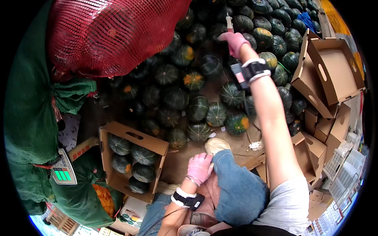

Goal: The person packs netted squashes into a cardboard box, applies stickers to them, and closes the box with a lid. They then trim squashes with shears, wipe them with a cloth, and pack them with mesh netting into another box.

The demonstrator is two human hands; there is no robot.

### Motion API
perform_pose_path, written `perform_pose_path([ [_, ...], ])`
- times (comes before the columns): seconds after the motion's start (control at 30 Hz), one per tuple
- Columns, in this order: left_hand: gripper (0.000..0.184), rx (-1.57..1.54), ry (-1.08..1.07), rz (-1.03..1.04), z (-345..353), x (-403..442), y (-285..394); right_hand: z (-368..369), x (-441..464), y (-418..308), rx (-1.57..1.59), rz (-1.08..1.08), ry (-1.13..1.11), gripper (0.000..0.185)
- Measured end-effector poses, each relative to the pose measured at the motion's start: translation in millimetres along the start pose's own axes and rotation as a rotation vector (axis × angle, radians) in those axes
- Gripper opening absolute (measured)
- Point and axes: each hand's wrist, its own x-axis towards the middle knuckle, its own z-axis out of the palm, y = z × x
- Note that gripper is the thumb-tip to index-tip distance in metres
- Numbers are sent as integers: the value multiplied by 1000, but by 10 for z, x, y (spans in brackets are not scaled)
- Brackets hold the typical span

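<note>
Stretched out to the upper middle, my right hand (235,42) wears a pink glove and is closed around the handle of a small tool (229,24), which points up over the dark green squashes (242,24). In a pink glove too, my left hand (199,168) rests by my knee, its fingers bent and pressed together; whether they hold anything is hidden. To its left, a cardboard box (134,135) holds several green squashes (143,173). Loose squashes (198,107) lie on the ground between the two hands.
A red mesh sack (114,37) fills the upper left. Green net sacks (27,118) and a scale display (63,170) stand at the left. Cardboard boxes (336,67) are stacked at the right, with plastic crates (344,175) below. My shoe (217,145) is near the middle.
</note>
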Motion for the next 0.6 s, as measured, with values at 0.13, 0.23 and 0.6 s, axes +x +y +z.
perform_pose_path([
  [0.13, 43, -11, 43, -14, -8, 4, -47, 289, 39, -108, 347, 65, 323, 33],
  [0.23, 43, -1, 31, -19, 32, -25, -67, 300, 307, -66, 532, 99, 389, 32],
  [0.6, 39, -21, 10, 33, 194, -105, -26, 287, 330, 179, 938, 42, 175, 45],
])
